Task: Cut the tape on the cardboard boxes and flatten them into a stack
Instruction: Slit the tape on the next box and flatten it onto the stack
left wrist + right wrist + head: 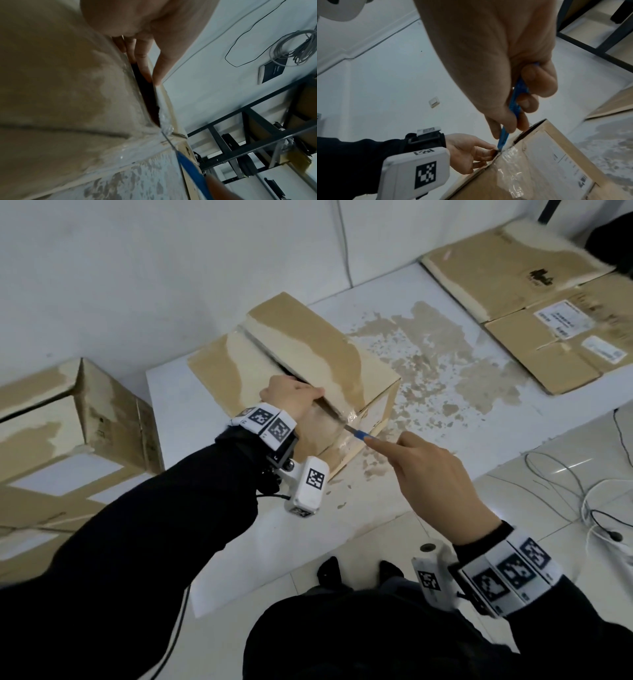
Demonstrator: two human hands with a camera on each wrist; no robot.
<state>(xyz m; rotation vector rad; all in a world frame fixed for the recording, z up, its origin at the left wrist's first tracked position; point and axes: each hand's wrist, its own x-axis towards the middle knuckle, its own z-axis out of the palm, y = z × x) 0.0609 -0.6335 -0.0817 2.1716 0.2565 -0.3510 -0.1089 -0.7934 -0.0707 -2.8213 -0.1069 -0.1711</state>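
A taped cardboard box (301, 354) sits on a white platform (342, 525). Its top seam (145, 94) gapes open as a dark slit. My left hand (301, 393) hooks its fingers (142, 58) into that slit and grips the near flap's edge. My right hand (394, 445) grips a blue utility knife (358, 433). The blade (169, 140) sits at the end of the seam, where clear tape (510, 162) wraps over the box's near side. In the right wrist view the knife (515, 100) points down between both hands.
Another closed box (68, 422) stands at the left. Flattened boxes (548, 302) lie at the back right of the platform, whose surface is worn and patchy. Loose cables (599, 491) lie on the tiled floor at the right. A black metal shelf frame (240, 135) stands nearby.
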